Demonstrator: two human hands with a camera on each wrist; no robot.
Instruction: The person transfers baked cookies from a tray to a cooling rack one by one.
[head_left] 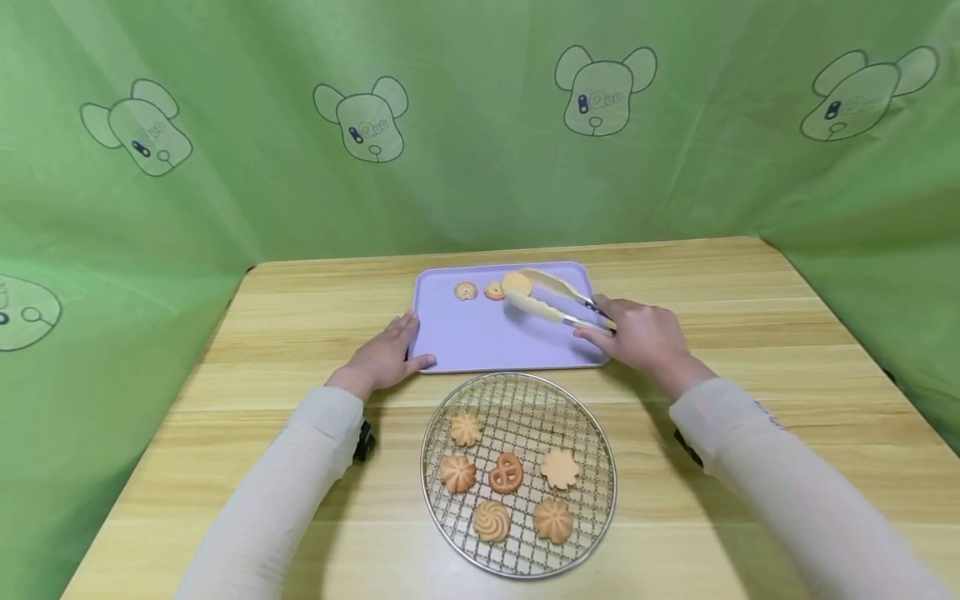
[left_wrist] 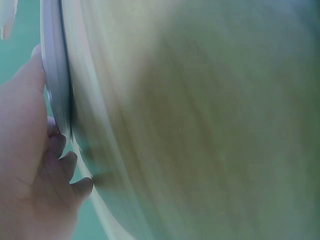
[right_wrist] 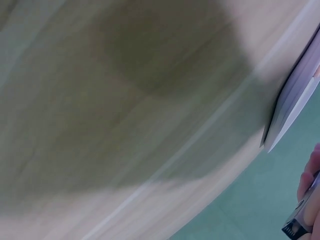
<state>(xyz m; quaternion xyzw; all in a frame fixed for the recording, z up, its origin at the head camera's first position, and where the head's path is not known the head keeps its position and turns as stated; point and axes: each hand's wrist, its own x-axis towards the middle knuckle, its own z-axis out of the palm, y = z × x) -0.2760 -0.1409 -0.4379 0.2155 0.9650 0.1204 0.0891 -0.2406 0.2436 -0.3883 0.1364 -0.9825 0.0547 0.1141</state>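
Note:
My right hand [head_left: 645, 333] grips a pair of tongs [head_left: 577, 321] with metal arms and cream tips. Between those tips is a round pale cookie [head_left: 517, 284], over the back of a lilac tray [head_left: 480, 337]; whether it touches the tray I cannot tell. Just left of it on the tray lie a ring-like cookie [head_left: 493, 291] and another scalloped cookie [head_left: 466, 291]. My left hand [head_left: 386, 354] rests against the tray's left edge, its thumb by the front corner. The left wrist view shows its fingers [left_wrist: 70, 165] beside the tray rim [left_wrist: 56, 75].
In front of the tray stands a round wire rack [head_left: 525, 400] bearing several cookies, among them a pretzel-shaped cookie [head_left: 506, 473] and a swirled cookie [head_left: 492, 521]. Everything is on a wooden table [head_left: 300, 317]. A green curtain [head_left: 480, 192] hangs behind and at both sides.

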